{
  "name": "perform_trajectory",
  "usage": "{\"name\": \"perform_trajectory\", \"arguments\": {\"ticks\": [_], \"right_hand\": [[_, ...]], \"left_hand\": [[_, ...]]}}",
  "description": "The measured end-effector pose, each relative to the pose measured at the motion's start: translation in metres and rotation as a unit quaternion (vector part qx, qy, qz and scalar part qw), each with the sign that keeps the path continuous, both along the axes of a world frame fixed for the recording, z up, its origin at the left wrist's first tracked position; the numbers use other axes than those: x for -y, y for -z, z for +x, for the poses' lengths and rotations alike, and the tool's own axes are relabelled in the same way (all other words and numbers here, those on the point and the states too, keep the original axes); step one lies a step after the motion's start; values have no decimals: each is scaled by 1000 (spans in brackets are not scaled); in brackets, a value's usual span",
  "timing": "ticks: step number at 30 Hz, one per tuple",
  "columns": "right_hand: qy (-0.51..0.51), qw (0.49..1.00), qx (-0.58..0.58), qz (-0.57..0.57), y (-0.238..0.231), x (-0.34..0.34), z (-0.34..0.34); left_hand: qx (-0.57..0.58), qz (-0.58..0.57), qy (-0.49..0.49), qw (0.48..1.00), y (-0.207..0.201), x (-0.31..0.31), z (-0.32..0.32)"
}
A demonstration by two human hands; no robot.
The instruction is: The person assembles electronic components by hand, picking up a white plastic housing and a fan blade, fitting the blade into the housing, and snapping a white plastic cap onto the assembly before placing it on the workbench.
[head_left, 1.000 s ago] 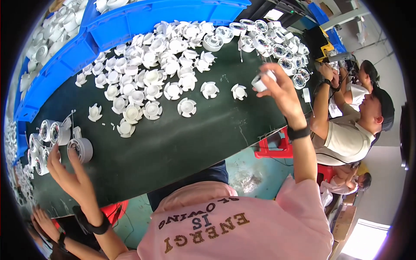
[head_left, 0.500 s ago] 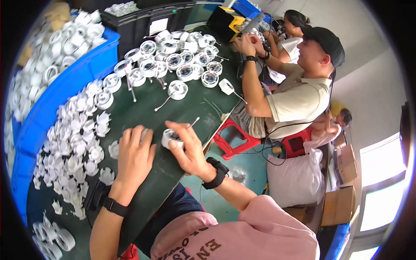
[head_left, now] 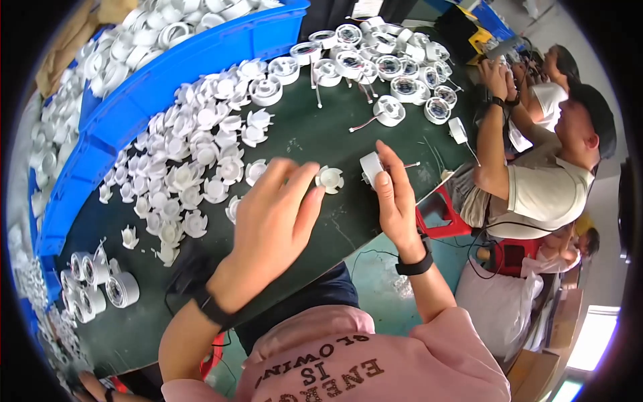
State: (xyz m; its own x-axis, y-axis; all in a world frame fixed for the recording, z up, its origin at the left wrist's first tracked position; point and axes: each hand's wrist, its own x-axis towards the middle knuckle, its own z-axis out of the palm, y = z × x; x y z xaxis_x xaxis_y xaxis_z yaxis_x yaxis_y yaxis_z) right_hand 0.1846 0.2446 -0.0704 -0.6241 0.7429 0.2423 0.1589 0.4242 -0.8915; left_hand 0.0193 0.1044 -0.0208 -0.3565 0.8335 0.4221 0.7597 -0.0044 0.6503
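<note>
In my right hand [head_left: 400, 201] a white round housing [head_left: 370, 167] is held on edge between thumb and fingers. A thin wire with a small plug [head_left: 413, 164] sticks out beyond the fingers. My left hand [head_left: 271, 218] is over the dark green table with nothing visible in it; its fingers are apart and slightly blurred. Just beyond its index finger and thumb lies a small white bladed fan wheel [head_left: 329, 179]. Whether the fingers touch it I cannot tell. Many more such wheels form a pile [head_left: 191, 154] to the left.
Wired round housings [head_left: 388, 67] cluster at the far side of the dark green table [head_left: 321, 234]. A blue bin [head_left: 181, 63] of white rings stands at the back left. Several stacked housings [head_left: 122, 288] sit at the left. A co-worker [head_left: 536, 167] works at the right.
My view has turned left, so the scene sits farther right. My right hand has tilted the housing onto its edge. The left hand's fingers have spread near a loose fan wheel.
</note>
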Motion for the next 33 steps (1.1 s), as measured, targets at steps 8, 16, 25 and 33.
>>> {"name": "perform_trajectory", "arguments": {"ticks": [8,16,25,33], "right_hand": [[-121,974,52,184,-12,9,-39],[-83,977,63,185,0,12,-39],[-53,947,157,275,1,19,-41],[-76,905,205,364,1,18,-47]], "left_hand": [[276,-93,-69,954,10,152,35],[235,-8,-234,943,36,191,32],[201,14,-218,955,53,190,24],[157,1,-184,970,55,189,18]]}}
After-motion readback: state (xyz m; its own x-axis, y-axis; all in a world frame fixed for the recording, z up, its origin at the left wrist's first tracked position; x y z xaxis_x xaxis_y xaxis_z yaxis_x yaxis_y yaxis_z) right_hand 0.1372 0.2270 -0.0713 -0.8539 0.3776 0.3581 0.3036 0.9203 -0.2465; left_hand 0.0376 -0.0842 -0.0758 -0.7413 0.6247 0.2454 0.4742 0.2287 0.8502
